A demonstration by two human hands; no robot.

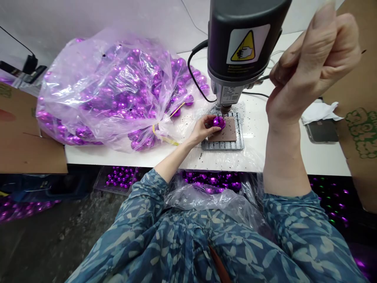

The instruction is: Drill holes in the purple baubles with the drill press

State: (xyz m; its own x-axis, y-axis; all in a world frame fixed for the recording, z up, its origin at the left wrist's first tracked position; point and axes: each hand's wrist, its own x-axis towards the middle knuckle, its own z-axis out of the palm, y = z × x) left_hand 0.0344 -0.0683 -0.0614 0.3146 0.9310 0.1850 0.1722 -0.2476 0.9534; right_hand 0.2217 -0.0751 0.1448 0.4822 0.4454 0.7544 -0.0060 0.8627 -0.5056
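Note:
Under the chuck of a black bench drill press (pixel 247 43), my left hand (pixel 203 129) grips a shiny purple faceted ball (pixel 219 122). The ball rests over a brown square board (pixel 228 131) on the drill's ridged metal base (pixel 223 146). The drill bit comes down right at the top of the ball; whether it touches cannot be made out. My right hand (pixel 315 63) is raised at the right of the drill, its fingers closed round the feed lever (pixel 263 78), most of which they hide.
A large clear plastic bag (pixel 108 90) of purple balls lies on the white table (pixel 318 159) at left. Dark shavings dot the tabletop. A phone (pixel 321 131) under white tissue (pixel 319 112) lies at right. Cardboard boxes (pixel 29 129) flank the table; more balls (pixel 212 179) sit below its edge.

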